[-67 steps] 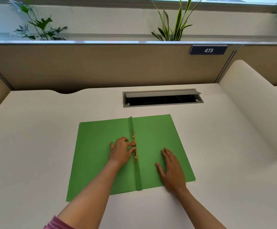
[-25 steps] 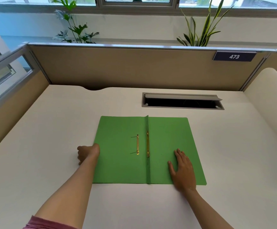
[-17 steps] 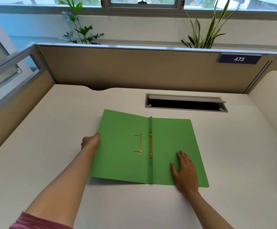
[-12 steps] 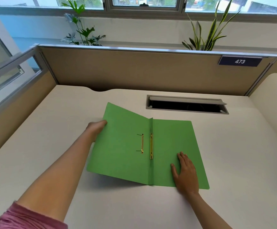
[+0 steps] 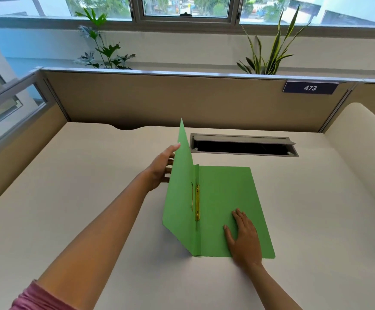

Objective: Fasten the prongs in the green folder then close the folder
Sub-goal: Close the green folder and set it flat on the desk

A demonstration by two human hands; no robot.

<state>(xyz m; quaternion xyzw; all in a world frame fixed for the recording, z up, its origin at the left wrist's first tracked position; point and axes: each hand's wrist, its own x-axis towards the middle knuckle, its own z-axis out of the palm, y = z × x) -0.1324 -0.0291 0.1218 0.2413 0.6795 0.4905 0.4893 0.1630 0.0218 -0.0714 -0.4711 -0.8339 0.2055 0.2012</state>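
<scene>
Setting: A pale desk (image 5: pixel 92 198) inside a beige-partitioned cubicle, a grey cable hatch (image 5: pixel 243 145) set into the far part of the desktop and a dark number plate (image 5: pixel 310 87) reading 473 on the partition.

Folder: The green folder (image 5: pixel 224 204) lay near the middle of the desk, in front of the hatch, its right cover flat on the surface and its left cover (image 5: pixel 181 186) standing nearly upright, hinged at the spine.

Prongs: The brass fastener (image 5: pixel 197 202) ran along the spine, lying flat against the inside of the folder; whether its ends were fully locked could not be made out.

Left hand: The left hand (image 5: pixel 159 170) was behind the raised cover, fingers spread and pressed to its outer face, one fingertip showing at the cover's free edge; most of the fingers were hidden by the card.

Right hand: The right hand (image 5: pixel 243 237) lay palm down, fingers extended, on the near part of the flat right cover, pinning it to the desk without gripping.

Background: Two potted plants (image 5: pixel 269 52) stood beyond the partition beneath a row of windows (image 5: pixel 185 6).
</scene>
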